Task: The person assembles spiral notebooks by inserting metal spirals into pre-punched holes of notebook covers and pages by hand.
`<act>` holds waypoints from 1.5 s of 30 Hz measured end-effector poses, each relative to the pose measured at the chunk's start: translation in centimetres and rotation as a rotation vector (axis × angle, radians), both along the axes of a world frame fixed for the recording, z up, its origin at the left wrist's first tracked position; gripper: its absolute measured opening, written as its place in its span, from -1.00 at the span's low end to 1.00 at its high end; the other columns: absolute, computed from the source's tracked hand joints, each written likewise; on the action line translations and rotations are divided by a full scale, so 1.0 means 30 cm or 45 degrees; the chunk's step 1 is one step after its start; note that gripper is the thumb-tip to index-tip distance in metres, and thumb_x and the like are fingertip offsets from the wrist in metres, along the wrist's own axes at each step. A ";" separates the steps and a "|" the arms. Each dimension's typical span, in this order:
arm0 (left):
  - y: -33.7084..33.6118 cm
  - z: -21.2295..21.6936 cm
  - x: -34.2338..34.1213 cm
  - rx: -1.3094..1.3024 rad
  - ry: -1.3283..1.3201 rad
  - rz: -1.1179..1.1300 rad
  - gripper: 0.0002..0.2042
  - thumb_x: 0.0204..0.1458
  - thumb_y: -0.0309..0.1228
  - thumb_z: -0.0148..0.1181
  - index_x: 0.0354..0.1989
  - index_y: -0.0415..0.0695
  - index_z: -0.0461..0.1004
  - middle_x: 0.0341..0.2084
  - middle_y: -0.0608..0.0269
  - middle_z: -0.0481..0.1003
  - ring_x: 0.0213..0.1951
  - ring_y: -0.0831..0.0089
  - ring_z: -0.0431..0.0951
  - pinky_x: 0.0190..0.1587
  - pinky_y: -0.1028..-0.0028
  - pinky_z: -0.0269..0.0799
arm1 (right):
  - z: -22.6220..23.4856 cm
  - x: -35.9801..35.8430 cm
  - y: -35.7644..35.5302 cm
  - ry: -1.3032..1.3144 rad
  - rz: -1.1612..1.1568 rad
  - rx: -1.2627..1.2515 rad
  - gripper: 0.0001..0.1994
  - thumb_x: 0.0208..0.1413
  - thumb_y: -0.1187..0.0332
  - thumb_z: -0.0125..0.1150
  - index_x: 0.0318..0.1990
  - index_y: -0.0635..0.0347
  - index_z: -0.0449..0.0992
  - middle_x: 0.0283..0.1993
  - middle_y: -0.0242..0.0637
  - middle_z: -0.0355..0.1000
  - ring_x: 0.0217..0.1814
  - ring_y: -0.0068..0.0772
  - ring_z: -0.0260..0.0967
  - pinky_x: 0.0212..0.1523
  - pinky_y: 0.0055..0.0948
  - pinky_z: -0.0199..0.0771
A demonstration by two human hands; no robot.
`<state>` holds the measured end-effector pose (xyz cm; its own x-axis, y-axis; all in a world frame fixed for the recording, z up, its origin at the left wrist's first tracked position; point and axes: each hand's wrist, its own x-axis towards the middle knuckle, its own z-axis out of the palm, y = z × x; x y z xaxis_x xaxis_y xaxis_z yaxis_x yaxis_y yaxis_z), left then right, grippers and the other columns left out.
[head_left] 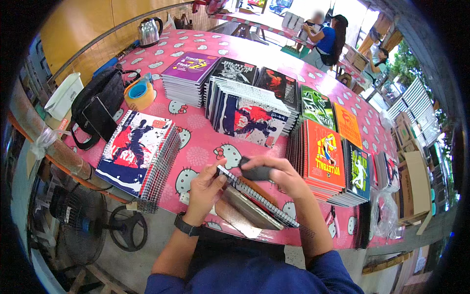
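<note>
A spiral-bound notebook (262,200) stands on edge at the near side of the table, its wire coil facing up and slanting down to the right. My left hand (206,190), with a dark watch at the wrist, pinches its upper left corner between thumb and fingers. In my right hand (281,175) is a small dark grey block (255,170), held just above the coil; I cannot make out its kind. Under the notebook, a brownish flat board (247,209) with a shiny surface lies by the table edge.
Left stands a notebook stack (134,147); more stacks, including purple (191,66) and orange-red ones (320,157), fill the middle and right. A black bag (100,100), tape rolls (141,92), kettle (149,33) and pink-handled pliers (334,223) lie around. A fan (81,223) stands below left.
</note>
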<state>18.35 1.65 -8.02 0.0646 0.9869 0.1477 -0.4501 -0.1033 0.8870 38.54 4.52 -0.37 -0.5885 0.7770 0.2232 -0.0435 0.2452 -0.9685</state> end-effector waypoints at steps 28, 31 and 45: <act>-0.070 0.255 0.082 0.763 0.658 0.226 -0.83 -0.22 -0.61 0.30 -0.38 -0.24 0.51 -0.45 0.18 0.52 -0.36 0.43 0.51 -0.29 0.52 0.41 | 0.177 -0.041 -0.241 -0.529 -0.709 0.952 -0.78 -0.02 0.29 0.21 -0.33 0.23 0.39 -0.37 -0.18 0.29 -0.25 -0.14 0.28 -0.25 -0.29 0.32; -0.082 0.263 0.139 0.697 0.625 0.179 -0.84 -0.17 -0.60 0.30 -0.37 -0.22 0.50 -0.45 0.21 0.52 -0.36 0.50 0.53 -0.28 0.53 0.43 | 0.178 -0.003 -0.279 -0.774 -0.733 1.031 -0.80 -0.02 0.34 0.14 -0.29 0.26 0.36 -0.34 -0.15 0.28 -0.22 -0.10 0.27 -0.24 -0.25 0.33; -0.168 0.281 -0.348 0.359 0.199 0.875 -0.53 0.09 -0.39 0.09 0.14 -0.31 0.17 -0.29 0.23 0.42 -0.27 0.57 0.38 -0.14 0.55 0.29 | 0.475 -0.360 0.054 0.301 -0.701 0.655 -0.79 0.21 0.28 -0.02 -0.19 0.23 0.44 -0.34 -0.48 0.33 -0.27 -0.66 0.19 -0.19 -0.63 0.21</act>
<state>7.93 -3.40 0.42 -0.5102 0.7390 0.4399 -0.0742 -0.5474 0.8335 27.75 6.13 13.89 -0.0412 0.7080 0.7050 0.0238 0.7061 -0.7077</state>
